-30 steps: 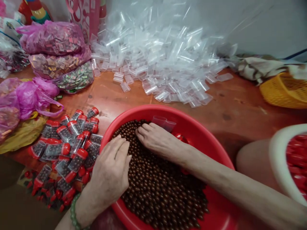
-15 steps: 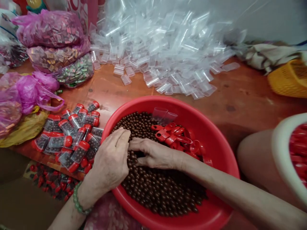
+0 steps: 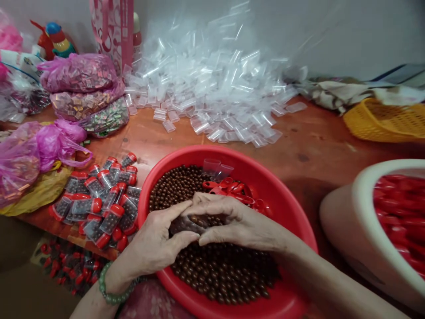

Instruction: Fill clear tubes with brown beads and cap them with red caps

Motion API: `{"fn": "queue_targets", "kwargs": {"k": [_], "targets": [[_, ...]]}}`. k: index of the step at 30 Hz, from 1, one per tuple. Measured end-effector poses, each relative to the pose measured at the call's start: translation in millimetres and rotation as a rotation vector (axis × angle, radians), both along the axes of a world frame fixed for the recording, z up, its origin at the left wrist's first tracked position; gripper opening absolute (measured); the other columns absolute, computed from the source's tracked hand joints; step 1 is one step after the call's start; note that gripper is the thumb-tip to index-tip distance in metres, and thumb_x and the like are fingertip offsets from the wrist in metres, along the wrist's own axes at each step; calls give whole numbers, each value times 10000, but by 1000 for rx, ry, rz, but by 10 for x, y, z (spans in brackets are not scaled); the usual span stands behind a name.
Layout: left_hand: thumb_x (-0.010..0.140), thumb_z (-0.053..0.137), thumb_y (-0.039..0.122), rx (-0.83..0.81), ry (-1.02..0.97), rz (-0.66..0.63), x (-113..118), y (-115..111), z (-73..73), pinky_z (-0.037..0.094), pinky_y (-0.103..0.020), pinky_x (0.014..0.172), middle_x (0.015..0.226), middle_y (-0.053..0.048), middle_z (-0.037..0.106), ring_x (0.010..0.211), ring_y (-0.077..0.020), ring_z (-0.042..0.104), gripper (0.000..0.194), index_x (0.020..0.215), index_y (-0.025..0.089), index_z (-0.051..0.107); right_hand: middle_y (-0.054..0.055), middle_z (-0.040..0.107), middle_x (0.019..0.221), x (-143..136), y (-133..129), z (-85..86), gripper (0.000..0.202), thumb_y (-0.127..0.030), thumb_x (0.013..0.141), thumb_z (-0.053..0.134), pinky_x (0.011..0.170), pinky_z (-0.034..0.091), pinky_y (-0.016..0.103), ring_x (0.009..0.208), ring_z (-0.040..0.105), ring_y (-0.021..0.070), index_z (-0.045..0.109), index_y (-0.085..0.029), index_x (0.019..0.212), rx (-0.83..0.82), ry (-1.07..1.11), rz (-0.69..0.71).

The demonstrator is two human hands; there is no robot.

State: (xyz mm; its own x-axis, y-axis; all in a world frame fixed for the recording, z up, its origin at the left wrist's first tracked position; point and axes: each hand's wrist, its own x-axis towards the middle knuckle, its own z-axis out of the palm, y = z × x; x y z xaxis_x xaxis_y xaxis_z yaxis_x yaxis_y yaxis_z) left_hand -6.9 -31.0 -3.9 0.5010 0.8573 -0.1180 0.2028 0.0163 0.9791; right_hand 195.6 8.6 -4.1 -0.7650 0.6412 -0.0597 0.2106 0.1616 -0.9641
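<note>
Over the red basin (image 3: 282,181), my left hand (image 3: 154,241) is closed around a small clear plastic container (image 3: 187,226), which is tilted toward the right. My right hand (image 3: 245,223) is cupped against its mouth, fingers curled and thumb tip meeting the left thumb. Brown balls (image 3: 199,220) show in the gap between the hands; how many are inside the container is hidden. Beneath lies a thick layer of shiny brown balls (image 3: 226,279). Red caps (image 3: 232,187) and two clear containers (image 3: 217,169) rest at the basin's far side.
Filled containers with red caps (image 3: 106,195) are heaped on the left, with more below the table edge. Clear containers (image 3: 219,97) pile up at the back. Bags of small packets (image 3: 83,88) stand back left. A pale tub (image 3: 345,221) of red caps and a yellow basket (image 3: 375,122) are right.
My right hand has come up out of the balls and moved against my left hand at the container's mouth. My left hand has turned, so the container now shows. The view has shifted slightly.
</note>
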Motion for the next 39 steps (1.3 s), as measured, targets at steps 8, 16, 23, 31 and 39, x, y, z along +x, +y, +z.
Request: {"fn": "queue_targets", "kwargs": {"k": [8,16,23,31,39], "targets": [[840,656,200,-28,-150,85,54,37,-13,465,-261,927,1098,-58,698,1012,-169,630,234,1067,167,703,15,652,833,244,-92,189,324,-373,772,750,693,491,254,750,598,130,702,-216,1051,-71,3,-177],[819,611,198,-350,-275,48,127,38,-40,478,-204,586,929,-30,574,683,-92,556,180,986,142,572,17,687,824,230,-147,174,273,-334,785,737,661,506,231,711,627,124,710,-212,1027,-39,2,-322],[784,623,164,-292,-175,-9,126,65,-34,439,-229,680,954,-34,572,787,-118,519,198,980,144,601,29,686,806,189,-92,229,150,-337,851,667,703,494,241,740,627,131,670,-191,881,40,-28,-154],[871,537,194,-195,73,-119,83,53,-5,398,-251,730,864,1,601,797,-134,530,53,914,172,559,16,603,778,136,-196,138,107,-273,897,560,627,436,237,690,537,121,543,-193,827,135,-166,-143],[891,504,188,-243,62,-99,78,78,-15,410,-255,742,867,7,611,824,-136,561,66,944,188,545,-7,596,769,304,-318,149,145,-269,945,509,630,431,213,684,542,105,537,-200,820,110,-266,-142]]}}
